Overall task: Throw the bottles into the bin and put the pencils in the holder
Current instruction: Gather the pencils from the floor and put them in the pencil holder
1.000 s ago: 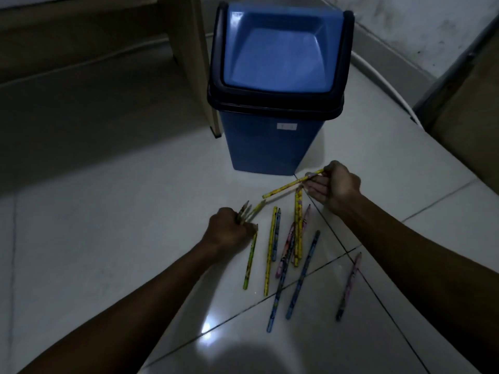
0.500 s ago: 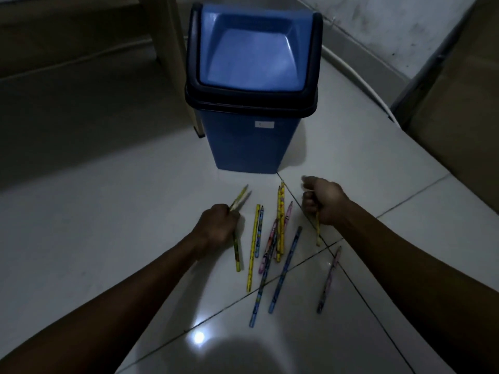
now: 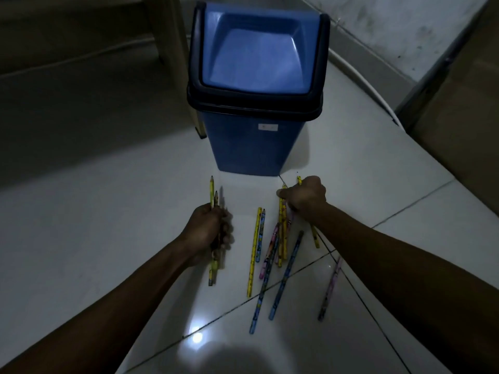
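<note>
A blue bin (image 3: 253,141) with a black rim and a swing lid stands on the white tiled floor ahead of me. Several pencils (image 3: 270,255) in yellow, blue and pink lie spread on the floor in front of it. My left hand (image 3: 209,233) is closed around a small bunch of pencils (image 3: 212,194) that stick out above and below the fist. My right hand (image 3: 303,197) grips a yellow pencil (image 3: 314,237) and rests its fingers on the top ends of the loose pencils. One pink pencil (image 3: 330,290) lies apart on the right. No holder or bottle is in view.
A wooden furniture leg (image 3: 172,58) stands behind the bin on the left. A white cable (image 3: 375,93) runs along the wall at the right, next to a brown panel (image 3: 459,109). Dark tile joints (image 3: 364,300) cross the floor.
My left hand has lifted its pencils away to the left and turned them upright. My right hand has swung its yellow pencil from crosswise to lengthwise and settled on the pile.
</note>
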